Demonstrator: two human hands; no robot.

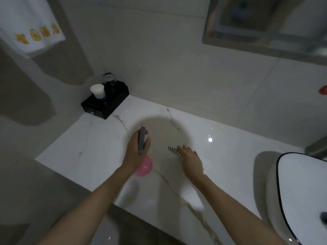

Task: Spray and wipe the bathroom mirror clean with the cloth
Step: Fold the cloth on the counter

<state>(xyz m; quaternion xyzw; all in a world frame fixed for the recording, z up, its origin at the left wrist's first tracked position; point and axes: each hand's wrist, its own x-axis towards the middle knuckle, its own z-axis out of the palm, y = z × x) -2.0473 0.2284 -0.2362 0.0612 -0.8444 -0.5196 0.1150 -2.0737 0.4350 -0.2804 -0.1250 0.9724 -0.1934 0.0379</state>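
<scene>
My left hand (137, 149) is wrapped around the neck of a pink spray bottle (143, 166), its grey head poking up past my fingers. My right hand (191, 160) reaches forward, palm down and fingers spread, its fingertips on a striped cloth (174, 150) lying on the white marble worktop (230, 156). A black tray (106, 103) with cups sits in the back corner, a basin (300, 191) at the right. The mirror (265, 23) hangs on the tiled wall above, well away from both hands.
</scene>
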